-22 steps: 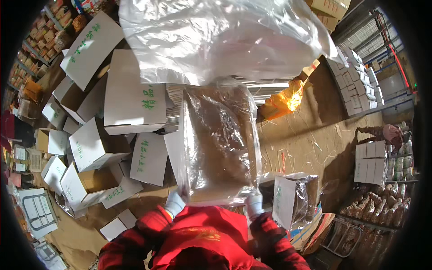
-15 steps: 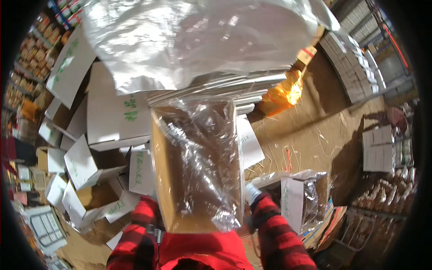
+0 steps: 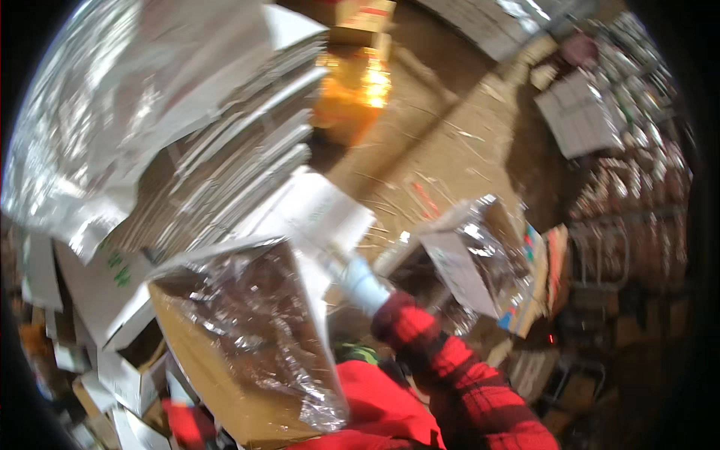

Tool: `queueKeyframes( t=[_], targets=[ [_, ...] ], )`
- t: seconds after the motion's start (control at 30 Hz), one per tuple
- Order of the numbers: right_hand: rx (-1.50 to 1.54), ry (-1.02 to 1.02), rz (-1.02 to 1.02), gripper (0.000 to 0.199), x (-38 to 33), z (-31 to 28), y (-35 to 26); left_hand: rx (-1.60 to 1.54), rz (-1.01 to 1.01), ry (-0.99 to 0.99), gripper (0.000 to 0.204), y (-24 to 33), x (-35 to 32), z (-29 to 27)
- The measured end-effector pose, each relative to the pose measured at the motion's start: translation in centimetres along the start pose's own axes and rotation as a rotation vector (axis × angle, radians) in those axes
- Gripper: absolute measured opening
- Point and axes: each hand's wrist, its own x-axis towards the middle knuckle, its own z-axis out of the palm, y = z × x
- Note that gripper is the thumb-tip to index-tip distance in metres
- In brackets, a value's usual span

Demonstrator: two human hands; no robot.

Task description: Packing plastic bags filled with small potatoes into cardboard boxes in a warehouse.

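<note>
Silver sheet (image 3: 82, 127): lay over the stack of flattened cardboard (image 3: 232, 165).
Left hand (image 3: 178, 387): showed only partly beside the lined box (image 3: 210, 364); I could not tell its grip.
Lined box: was open just before the red apron (image 3: 386, 401), clear film (image 3: 259, 307) inside.
Right hand (image 3: 361, 285): was gloved, near the box's right edge, fingers too blurred to judge.
Second box (image 3: 455, 270): sat farther right.

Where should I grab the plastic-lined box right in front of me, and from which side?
Probably hold the box by its two long side walls, coming from left and right: its open top faces up toward you, and the loose clear liner looks too flimsy.
</note>
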Motion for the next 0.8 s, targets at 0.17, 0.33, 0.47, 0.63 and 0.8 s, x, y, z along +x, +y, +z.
queueKeyframes(
  t=[0.17,0.33,0.47,0.63,0.8],
  targets=[
    [-0.787,-0.062,-0.087,0.089,-17.3,3.5,0.5,0.590,0.086,0.273,0.056,-2.7,-3.5,5.5],
    [-0.627,0.156,0.313,0.031,-18.6,-0.5,11.5,1.066,0.263,0.077,0.062,2.0,-1.5,11.3],
    [-0.605,0.568,-0.023,0.022,-25.0,-6.0,7.0,0.991,0.316,-0.028,0.060,6.9,-4.6,18.7],
    [-0.454,0.713,-0.247,0.033,-33.8,-19.6,-1.3,0.023,-0.133,-0.549,0.050,-0.7,-3.5,23.7],
    [-0.831,0.853,-0.110,0.026,-37.9,-27.6,-0.6,0.066,-0.337,-0.568,0.045,-17.2,-1.5,23.0]
  ],
)
